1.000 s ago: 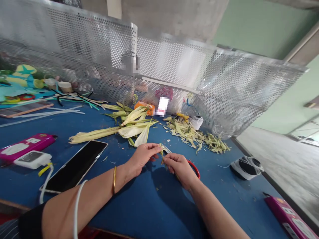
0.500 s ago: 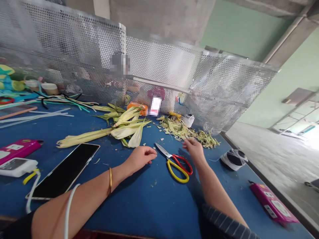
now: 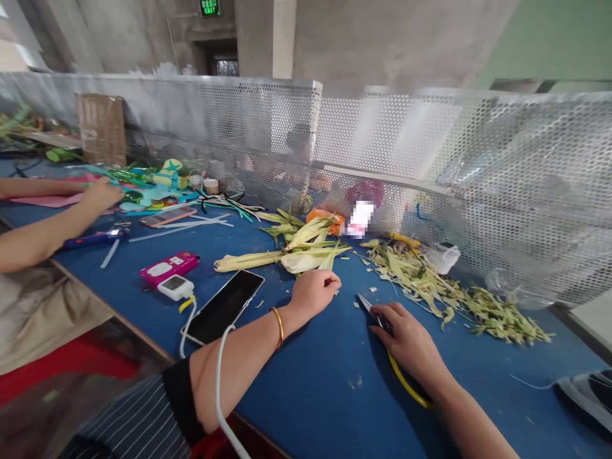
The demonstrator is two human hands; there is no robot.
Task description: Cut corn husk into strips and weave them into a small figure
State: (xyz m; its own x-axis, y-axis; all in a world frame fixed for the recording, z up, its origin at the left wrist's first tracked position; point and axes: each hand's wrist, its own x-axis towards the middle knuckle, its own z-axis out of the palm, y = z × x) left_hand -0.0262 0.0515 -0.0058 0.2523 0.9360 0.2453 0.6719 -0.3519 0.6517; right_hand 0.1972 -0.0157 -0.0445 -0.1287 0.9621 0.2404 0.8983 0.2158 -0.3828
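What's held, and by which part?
Scissors, by the right hand, around where blades meet handles; can't tell if lifted. Left hand: nothing visible in it.

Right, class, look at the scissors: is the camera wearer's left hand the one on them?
No, the right hand is on the scissors, while the left hand is apart from them.

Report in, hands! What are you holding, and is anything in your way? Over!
Right hand on scissors, firmness unclear. Left hand beside corn husks, fingers curled. White cord across left forearm, might snag. Over.
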